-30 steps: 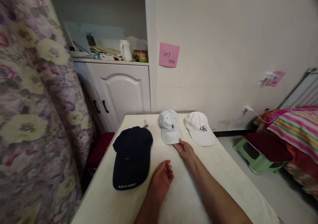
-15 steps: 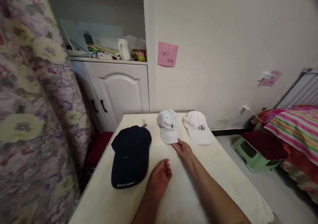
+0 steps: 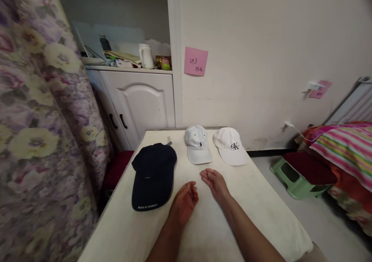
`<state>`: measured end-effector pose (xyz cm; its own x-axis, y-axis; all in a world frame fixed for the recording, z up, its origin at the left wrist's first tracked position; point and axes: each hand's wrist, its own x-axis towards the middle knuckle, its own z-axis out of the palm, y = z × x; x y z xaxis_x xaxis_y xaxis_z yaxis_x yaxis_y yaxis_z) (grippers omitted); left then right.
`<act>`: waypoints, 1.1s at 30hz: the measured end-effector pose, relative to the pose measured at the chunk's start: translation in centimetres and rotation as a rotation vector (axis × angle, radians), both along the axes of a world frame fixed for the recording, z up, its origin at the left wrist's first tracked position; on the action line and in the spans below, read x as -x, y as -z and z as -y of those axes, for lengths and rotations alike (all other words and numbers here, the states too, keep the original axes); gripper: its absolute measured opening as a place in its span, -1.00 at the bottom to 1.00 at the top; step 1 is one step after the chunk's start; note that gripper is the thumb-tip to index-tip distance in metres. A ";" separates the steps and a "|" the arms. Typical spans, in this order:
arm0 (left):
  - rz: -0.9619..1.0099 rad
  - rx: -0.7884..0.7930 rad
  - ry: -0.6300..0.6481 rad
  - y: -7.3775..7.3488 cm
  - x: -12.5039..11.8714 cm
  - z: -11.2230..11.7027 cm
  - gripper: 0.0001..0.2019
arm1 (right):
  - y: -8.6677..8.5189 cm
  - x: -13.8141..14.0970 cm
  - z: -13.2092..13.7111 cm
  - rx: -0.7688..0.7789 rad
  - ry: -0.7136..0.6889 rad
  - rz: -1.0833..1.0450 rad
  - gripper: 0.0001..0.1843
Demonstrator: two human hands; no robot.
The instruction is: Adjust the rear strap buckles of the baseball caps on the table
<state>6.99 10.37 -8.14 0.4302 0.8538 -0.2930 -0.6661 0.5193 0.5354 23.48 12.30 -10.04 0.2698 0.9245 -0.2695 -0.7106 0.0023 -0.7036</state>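
Note:
Three baseball caps lie on a pale-topped table (image 3: 139,235). The navy cap (image 3: 154,174) is at the left, its brim with white lettering turned toward me. A light-blue cap (image 3: 198,145) with a small dark logo sits at the back middle, and a white cap (image 3: 230,146) with black letters lies just right of it. My left hand (image 3: 184,202) rests right of the navy brim, fingers loosely curled and apart, holding nothing. In front of the light-blue cap, a short gap from its brim, my right hand (image 3: 214,182) is open and empty.
A floral curtain (image 3: 43,138) hangs along the left. Behind the table stand a white cabinet (image 3: 142,103) and a wall with a pink note (image 3: 195,61). To the right are a green stool (image 3: 293,182) with a dark red top and a bed with striped bedding (image 3: 345,142).
My right hand has let go of the light-blue cap's brim and drawn back toward me. My left hand stays nearly in place. The view has shifted slightly.

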 end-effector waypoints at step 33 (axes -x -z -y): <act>-0.318 -0.086 -0.471 -1.7 10.4 9.6 -0.57 | 0.9 -0.7 2.2 -0.109 -0.129 0.122 -0.76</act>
